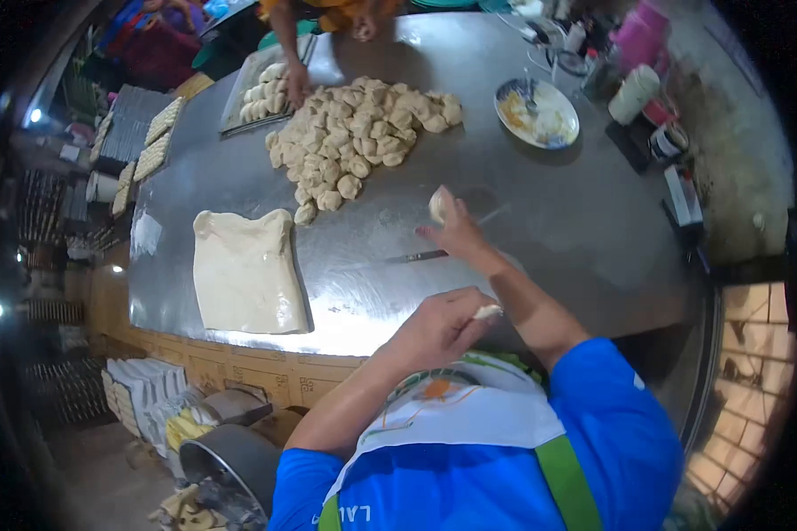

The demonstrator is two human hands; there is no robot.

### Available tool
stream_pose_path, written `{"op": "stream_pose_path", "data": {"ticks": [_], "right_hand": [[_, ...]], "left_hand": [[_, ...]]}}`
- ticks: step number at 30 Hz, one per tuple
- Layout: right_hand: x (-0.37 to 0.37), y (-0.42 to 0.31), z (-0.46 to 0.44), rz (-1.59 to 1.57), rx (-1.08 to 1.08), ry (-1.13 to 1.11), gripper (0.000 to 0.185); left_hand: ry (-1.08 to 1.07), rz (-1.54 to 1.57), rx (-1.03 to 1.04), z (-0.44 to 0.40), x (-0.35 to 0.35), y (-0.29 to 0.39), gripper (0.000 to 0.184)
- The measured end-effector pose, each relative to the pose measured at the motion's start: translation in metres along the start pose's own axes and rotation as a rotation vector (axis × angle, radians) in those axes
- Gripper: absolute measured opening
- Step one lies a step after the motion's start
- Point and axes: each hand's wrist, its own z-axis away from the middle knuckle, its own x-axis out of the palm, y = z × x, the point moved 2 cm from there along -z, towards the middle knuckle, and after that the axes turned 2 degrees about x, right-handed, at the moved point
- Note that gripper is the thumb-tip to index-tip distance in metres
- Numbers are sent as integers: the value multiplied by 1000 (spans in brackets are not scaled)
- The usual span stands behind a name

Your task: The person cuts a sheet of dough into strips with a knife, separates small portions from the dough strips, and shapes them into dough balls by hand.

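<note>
Left hand (440,329), clenched on dough bit (487,311); right hand (457,228), gripping dough piece (437,206); knife (425,256), dough slab (243,276), dough heap (354,133) on metal table (593,221).

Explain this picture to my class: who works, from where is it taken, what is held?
No machine: a person in a blue shirt works bare-handed, seen by a camera worn on the head, looking forward and down. The left hand grips a small, pale lump of dough; the right hand has a similar lump at its fingers. On the shiny grey metal table lie a flat, cream dough slab, a heap of pale, rounded dough pieces, a dark-handled tool and a white, blue-rimmed plate. Another person's hand is by a rectangular grey tray.
</note>
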Motion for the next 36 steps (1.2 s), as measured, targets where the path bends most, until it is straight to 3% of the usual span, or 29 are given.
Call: {"op": "stream_pose_path", "data": {"ticks": [2,3,4,6,7,9,13,15,18,23,25,28,30,32,34,36], "right_hand": [[-12,-17,-11,-103,-134,-26,60],[-19,-22,-10,-210,-244,-24,68],[-21,-16,-9,-210,-245,-15,68],[-10,4,2,-76,-109,-364,69],[-5,9,11,-66,-114,-368,69],[10,15,33,471,-387,-498,55],[45,22,47,636,-589,-555,38],[68,27,37,667,-358,-764,29],[61,1,33,405,-189,-713,27],[68,-26,56,255,-6,-608,25],[96,-71,80,96,-52,-710,23],[146,-116,106,-13,-156,-761,25],[178,-153,105,95,-171,-901,24],[211,-181,106,194,-189,-1023,28],[241,-204,113,158,-186,-1145,31],[260,-241,120,292,-261,-1189,37]], "left_hand": [[158,153,-219,17,-3,-37,11],[211,115,-168,34,-7,-58,15],[229,134,-281,51,-13,-66,15],[257,164,-389,90,-14,-79,15],[315,213,-460,109,-11,-91,14],[380,272,-530,130,-9,-101,14],[506,336,-577,161,-1,-110,15],[527,243,-598,174,-10,-114,17],[613,87,-655,211,-28,-128,21],[791,335,-639,287,-57,-181,25],[909,380,-627,320,-83,-203,26],[1049,189,-729,367,-127,-226,23],[1235,104,-780,394,-162,-239,24],[1326,203,-695,432,-194,-275,25],[1468,-19,-678,460,-228,-292,26],[1523,51,-868,489,-258,-325,30]]}}
